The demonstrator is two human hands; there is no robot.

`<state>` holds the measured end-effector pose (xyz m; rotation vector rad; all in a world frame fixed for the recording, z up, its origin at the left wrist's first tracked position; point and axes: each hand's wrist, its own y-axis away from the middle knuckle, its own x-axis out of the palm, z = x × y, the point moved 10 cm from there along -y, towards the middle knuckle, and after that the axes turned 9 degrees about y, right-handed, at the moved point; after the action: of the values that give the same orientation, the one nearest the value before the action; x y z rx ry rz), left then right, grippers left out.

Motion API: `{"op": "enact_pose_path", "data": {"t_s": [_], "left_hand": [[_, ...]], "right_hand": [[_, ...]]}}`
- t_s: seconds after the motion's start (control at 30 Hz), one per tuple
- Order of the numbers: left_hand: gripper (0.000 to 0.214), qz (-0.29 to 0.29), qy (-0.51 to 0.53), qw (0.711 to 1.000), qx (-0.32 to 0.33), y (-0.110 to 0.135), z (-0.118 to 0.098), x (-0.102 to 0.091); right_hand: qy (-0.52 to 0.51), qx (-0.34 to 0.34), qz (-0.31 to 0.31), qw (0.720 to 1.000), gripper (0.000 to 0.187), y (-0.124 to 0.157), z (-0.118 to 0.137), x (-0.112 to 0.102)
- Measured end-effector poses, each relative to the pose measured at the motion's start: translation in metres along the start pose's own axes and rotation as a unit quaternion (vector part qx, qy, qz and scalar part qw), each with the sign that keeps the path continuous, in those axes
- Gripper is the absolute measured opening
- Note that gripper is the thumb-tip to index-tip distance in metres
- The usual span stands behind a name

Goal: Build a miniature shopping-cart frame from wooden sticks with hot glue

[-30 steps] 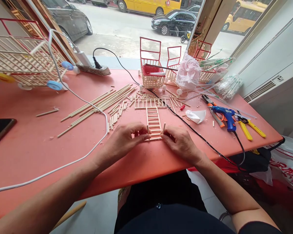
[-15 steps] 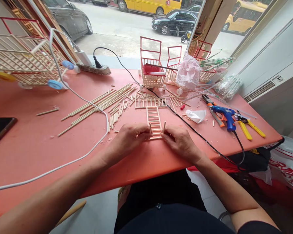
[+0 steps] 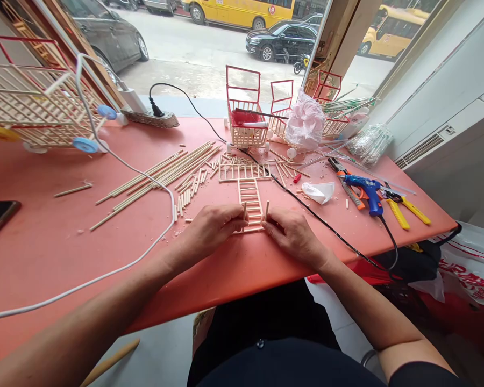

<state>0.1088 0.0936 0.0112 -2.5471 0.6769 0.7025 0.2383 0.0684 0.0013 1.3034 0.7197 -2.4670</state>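
A ladder-like frame of thin wooden sticks (image 3: 249, 188) lies flat on the red tabletop, its wider crosswise section at the far end. At its near end my left hand (image 3: 215, 226) pinches a short wooden stick (image 3: 244, 207) that stands upright on the frame's left side. My right hand (image 3: 294, 234) is closed on a matching upright stick (image 3: 267, 208) at the right side. Fingertips hide the lower ends of both sticks, so I cannot tell whether they are fixed to the frame.
Left of the frame lie long wooden sticks (image 3: 157, 180) and several short cut pieces (image 3: 191, 188). A blue glue gun (image 3: 365, 188) and yellow-handled pliers (image 3: 403, 207) lie right. Small stick-built carts (image 3: 248, 123) stand behind. A black cable (image 3: 318, 223) and white cable (image 3: 145, 258) cross the table.
The whole view has shifted slightly, with the scene sitting a little further left and lower. Both hands keep their pinch on the upright sticks.
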Motion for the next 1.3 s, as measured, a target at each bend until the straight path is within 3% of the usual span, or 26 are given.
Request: {"op": "enact_pose_path", "data": {"t_s": [0.4,0.63,0.77,0.93,1.13,1.3], "left_hand": [[0.018,-0.011,0.009,1.0,-0.003,0.002,-0.001,-0.001],[0.019,-0.014,0.003,1.0,-0.015,0.002,0.002,-0.001],[0.021,-0.018,-0.011,0.999,-0.028,0.003,0.008,0.0],[0.018,-0.015,-0.004,0.999,-0.036,0.003,0.007,-0.001],[0.02,-0.006,-0.012,0.999,-0.032,0.003,0.002,-0.002],[0.021,-0.009,-0.013,0.999,-0.033,0.002,0.002,-0.002]], "right_hand": [[-0.004,-0.003,-0.008,1.0,0.021,0.0,-0.001,-0.002],[0.032,0.007,0.0,0.999,0.007,0.009,-0.002,-0.012],[0.067,0.032,-0.027,0.997,0.015,0.023,-0.005,-0.043],[0.16,0.099,-0.111,0.976,0.015,0.046,-0.023,-0.108],[0.264,0.23,-0.222,0.91,0.016,0.094,-0.087,-0.182],[0.298,0.398,-0.203,0.843,0.015,0.125,-0.151,-0.209]]}}
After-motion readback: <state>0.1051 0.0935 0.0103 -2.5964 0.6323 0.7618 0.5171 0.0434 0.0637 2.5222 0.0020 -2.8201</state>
